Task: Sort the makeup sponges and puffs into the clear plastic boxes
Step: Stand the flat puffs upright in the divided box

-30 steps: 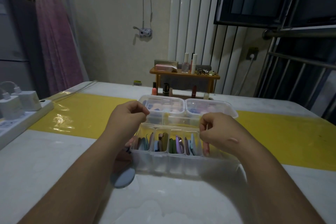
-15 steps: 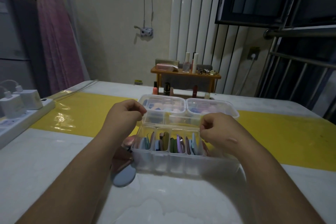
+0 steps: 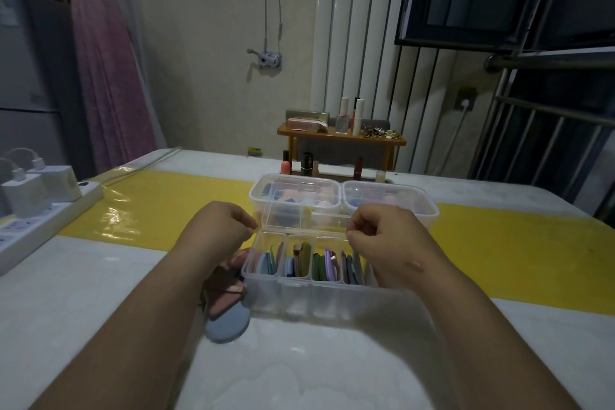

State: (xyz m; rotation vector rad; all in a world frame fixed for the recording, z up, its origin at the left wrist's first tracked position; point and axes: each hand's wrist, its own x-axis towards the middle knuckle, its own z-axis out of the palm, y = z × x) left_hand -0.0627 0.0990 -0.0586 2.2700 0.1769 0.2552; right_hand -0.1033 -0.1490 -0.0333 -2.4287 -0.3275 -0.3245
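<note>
A clear compartment box (image 3: 299, 296) stands open in front of me, with several flat puffs (image 3: 321, 265) set on edge in its slots. Its clear hinged lid (image 3: 306, 220) stands raised behind the slots. My left hand (image 3: 223, 226) pinches the lid's left end and my right hand (image 3: 386, 240) pinches its right end, fingers curled. A blue round puff (image 3: 229, 326) and a pinkish-brown puff (image 3: 226, 299) lie on the table at the box's left, partly under my left forearm. Two more clear boxes (image 3: 296, 181) (image 3: 429, 206) with sponges stand just behind.
A white power strip with chargers (image 3: 43, 206) lies at the table's left edge. Lipsticks (image 3: 307, 163) and a small wooden shelf (image 3: 342, 140) with bottles stand behind the boxes. A yellow strip (image 3: 159, 203) crosses the white table.
Both hands have stayed at the two ends of the lid and sunk slightly. The boxes and loose puffs have not moved.
</note>
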